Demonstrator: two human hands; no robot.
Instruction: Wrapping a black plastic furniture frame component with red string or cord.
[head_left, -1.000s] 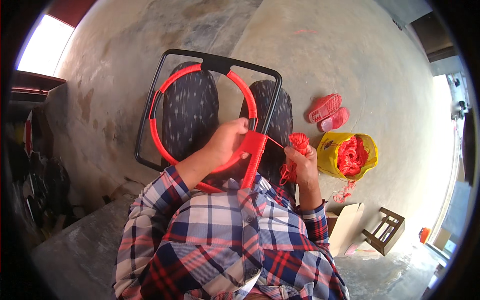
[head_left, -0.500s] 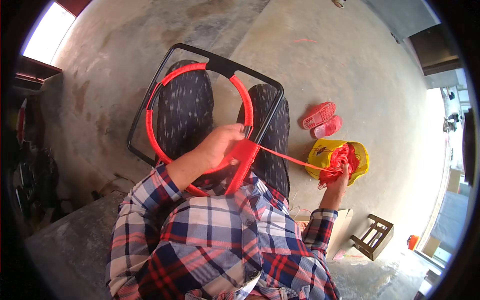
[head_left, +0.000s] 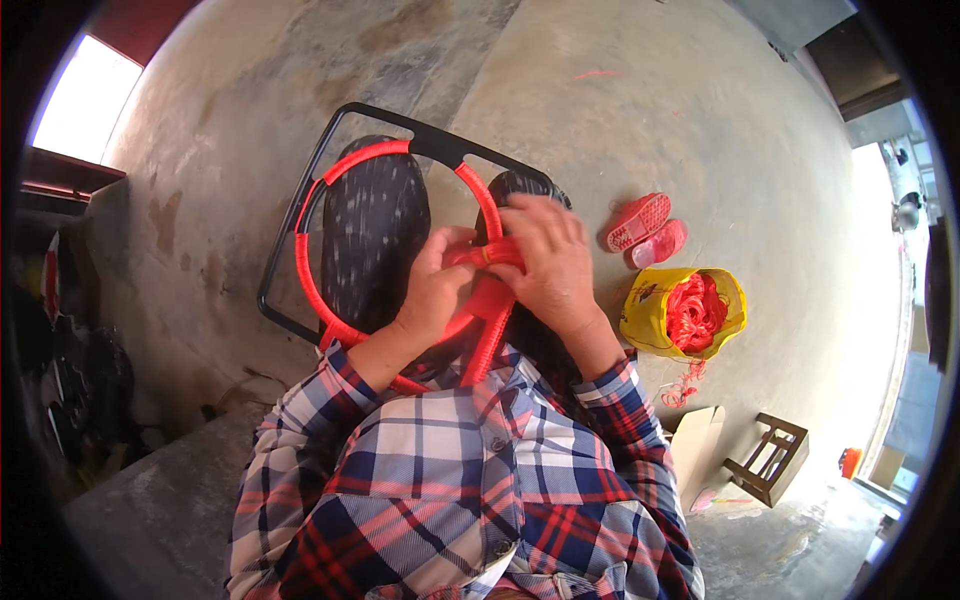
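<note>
A black metal frame (head_left: 340, 108) with a round ring lies across my thighs. Glossy red strand (head_left: 305, 265) is wrapped round most of the ring, leaving short black gaps. Over the ring's right side, my left hand (head_left: 432, 285) pinches a small bundle of red strand (head_left: 492, 254) with a yellowish band round it. My right hand (head_left: 555, 265) closes on the bundle's other end; its upper fingers are slightly blurred. Just beneath the hands, the wrapping covers the ring and a joining bar (head_left: 485, 350).
On the floor to the right, a yellow bucket-like container (head_left: 645, 310) holds tangled red strand (head_left: 695, 315). Red shoes (head_left: 640, 225) lie just beyond it. A small wooden stool (head_left: 770, 460) and a cardboard piece (head_left: 697, 450) are nearer. Dark clutter (head_left: 90, 380) stands at left.
My right hand has left the tangled strand at the container and come to the ring beside my left hand. A banded red bundle now shows between them. The frame has shifted slightly.
</note>
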